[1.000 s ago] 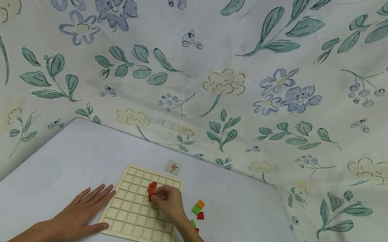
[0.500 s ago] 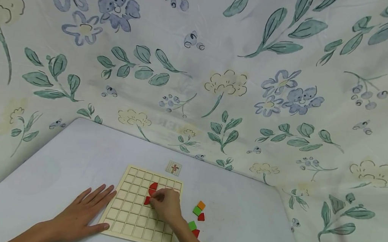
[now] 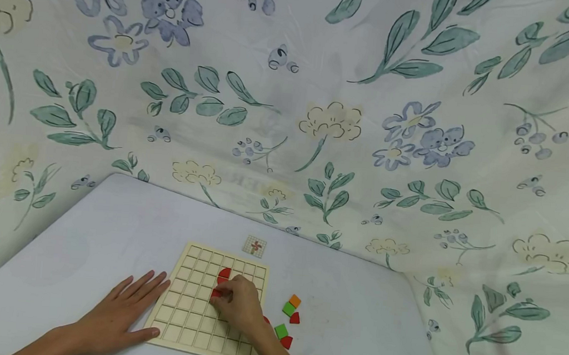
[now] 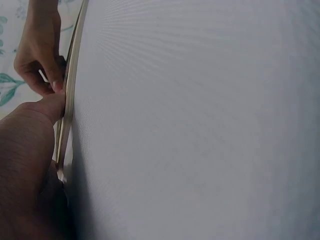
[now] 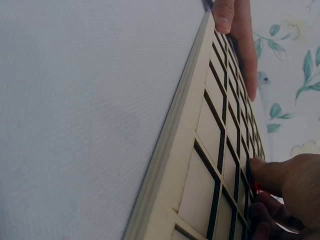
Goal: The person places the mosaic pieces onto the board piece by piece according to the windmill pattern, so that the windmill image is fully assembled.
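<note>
A pale wooden grid board (image 3: 192, 320) lies on the table. My left hand (image 3: 121, 309) is spread flat at its left side, with fingertips and thumb touching the board's edge. Over the middle of the board my right hand (image 3: 243, 305) pinches a small red tile (image 3: 216, 293) between thumb and fingers, low against the grid. Just above it sit two red quarter-round tiles (image 3: 224, 273), the lower one partly covered by my fingers. In the right wrist view, a sliver of the red tile (image 5: 256, 187) shows by the thumb, and most of it is hidden.
Right of the board lie an orange square tile (image 3: 295, 301), green square tiles (image 3: 281, 331) and red quarter-round tiles (image 3: 286, 342). A small pattern card (image 3: 255, 246) with a red pinwheel rests beyond the board. Flowered cloth (image 3: 277, 143) hangs behind the white table (image 3: 353, 328).
The pinched red tile has shifted slightly left and toward me, away from the red tiles above it. My right hand has followed and covers more of it. My left hand stays put.
</note>
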Demonstrator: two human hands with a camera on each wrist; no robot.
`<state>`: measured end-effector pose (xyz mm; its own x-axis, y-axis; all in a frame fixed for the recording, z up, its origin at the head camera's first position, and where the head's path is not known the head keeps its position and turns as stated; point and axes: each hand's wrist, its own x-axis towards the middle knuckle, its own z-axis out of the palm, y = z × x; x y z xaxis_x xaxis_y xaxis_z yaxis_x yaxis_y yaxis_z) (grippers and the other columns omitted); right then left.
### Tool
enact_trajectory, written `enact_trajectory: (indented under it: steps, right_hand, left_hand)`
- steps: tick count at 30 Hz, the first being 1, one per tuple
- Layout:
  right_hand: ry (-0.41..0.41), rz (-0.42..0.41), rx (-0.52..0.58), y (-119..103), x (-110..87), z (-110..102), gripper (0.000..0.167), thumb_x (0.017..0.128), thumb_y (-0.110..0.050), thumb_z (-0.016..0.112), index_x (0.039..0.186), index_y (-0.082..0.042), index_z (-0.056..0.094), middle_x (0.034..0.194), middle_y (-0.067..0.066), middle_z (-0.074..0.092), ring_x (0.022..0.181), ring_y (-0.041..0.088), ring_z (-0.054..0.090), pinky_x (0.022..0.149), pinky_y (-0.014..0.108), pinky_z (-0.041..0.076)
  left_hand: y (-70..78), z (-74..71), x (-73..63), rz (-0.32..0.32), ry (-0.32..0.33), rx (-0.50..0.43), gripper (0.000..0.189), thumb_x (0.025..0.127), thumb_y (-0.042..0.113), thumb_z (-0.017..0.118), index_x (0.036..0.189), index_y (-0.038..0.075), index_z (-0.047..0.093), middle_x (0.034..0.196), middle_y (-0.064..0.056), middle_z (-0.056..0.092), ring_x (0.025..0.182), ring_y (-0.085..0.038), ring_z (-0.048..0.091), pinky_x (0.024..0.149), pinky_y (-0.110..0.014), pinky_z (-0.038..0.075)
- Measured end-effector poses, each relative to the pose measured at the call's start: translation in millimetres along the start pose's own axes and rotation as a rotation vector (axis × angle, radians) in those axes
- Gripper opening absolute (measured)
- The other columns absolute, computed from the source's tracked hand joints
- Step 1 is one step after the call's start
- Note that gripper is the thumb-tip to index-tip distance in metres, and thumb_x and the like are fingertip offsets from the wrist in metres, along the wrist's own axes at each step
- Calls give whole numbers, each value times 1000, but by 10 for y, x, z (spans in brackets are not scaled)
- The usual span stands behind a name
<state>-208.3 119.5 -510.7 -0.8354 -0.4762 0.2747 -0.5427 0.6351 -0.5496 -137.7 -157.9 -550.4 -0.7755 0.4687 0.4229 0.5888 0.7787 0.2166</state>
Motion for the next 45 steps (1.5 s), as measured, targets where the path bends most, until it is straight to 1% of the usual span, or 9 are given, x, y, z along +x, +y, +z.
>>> enact_trajectory:
  steps: [2, 6, 10, 14, 22, 29, 33, 39, 45]
  right_hand:
    - [-1, 1, -2, 0, -3, -1, 12, 82, -9, 81, 93, -5, 77, 79, -6, 59, 68, -3, 49, 58, 11, 42]
    - [1, -2, -2, 11, -22, -14, 8, 84, -8, 78, 93, -6, 77, 80, -7, 60, 68, -2, 51, 58, 11, 43]
    - [41, -16, 2, 50, -69, -64, 9, 84, -6, 77, 93, -6, 75, 82, -5, 63, 70, 1, 56, 60, 12, 45]
    - [69, -2, -17, 118, -140, -171, 10, 84, -4, 77, 93, -7, 75, 82, -5, 64, 70, 0, 56, 60, 14, 46]
    - [85, 108, -59, 327, -407, -420, 9, 81, -3, 76, 88, -9, 74, 74, -8, 59, 59, 0, 49, 52, 17, 44]
    - [62, 225, -95, 456, -622, -607, 12, 82, -7, 77, 93, -9, 73, 75, -12, 56, 55, -1, 46, 47, 19, 42]
    - [45, 264, -122, 521, -718, -683, 13, 82, -7, 77, 94, -10, 73, 75, -13, 57, 56, 1, 47, 51, 21, 42]
    - [44, 312, -173, 587, -824, -758, 16, 80, -9, 80, 94, -12, 72, 80, -12, 59, 70, 3, 51, 61, 23, 45]
    - [64, 352, -160, 610, -887, -817, 17, 79, -6, 80, 93, -13, 72, 77, -10, 55, 68, 6, 51, 59, 22, 45]
  left_hand:
    - [2, -2, -1, 0, 6, 3, 91, 88, 57, 65, 156, 13, 24, 163, 4, 13, 149, -12, -2, 114, -28, -11]
    - [-4, 5, -2, 4, 5, 2, 93, 87, 56, 66, 157, 13, 23, 164, 5, 9, 149, -13, -3, 114, -28, -12]
    - [0, 8, -3, -3, -5, -6, 93, 87, 56, 66, 157, 13, 22, 164, 5, 10, 148, -12, -4, 113, -27, -12]
    - [11, 4, 1, -14, -9, -12, 91, 88, 56, 65, 157, 13, 23, 163, 3, 14, 148, -11, -4, 113, -27, -12]
    - [16, -15, 22, -5, -11, 0, 90, 89, 58, 63, 156, 13, 25, 163, 4, 15, 148, -11, -3, 113, -28, -12]
    - [-2, -5, 27, -8, -13, 10, 89, 88, 59, 62, 156, 13, 26, 161, -1, 22, 149, -12, -2, 114, -28, -11]
    - [0, 3, 19, -14, -15, -4, 90, 88, 59, 62, 156, 13, 25, 162, 1, 20, 149, -12, -3, 113, -28, -12]
    - [6, 7, 4, -17, -4, -3, 91, 88, 58, 63, 157, 14, 24, 163, 4, 14, 149, -12, -2, 113, -28, -12]
    - [-3, 9, 4, -6, 3, 7, 92, 87, 58, 65, 157, 14, 24, 163, 6, 11, 149, -12, -1, 113, -28, -12]
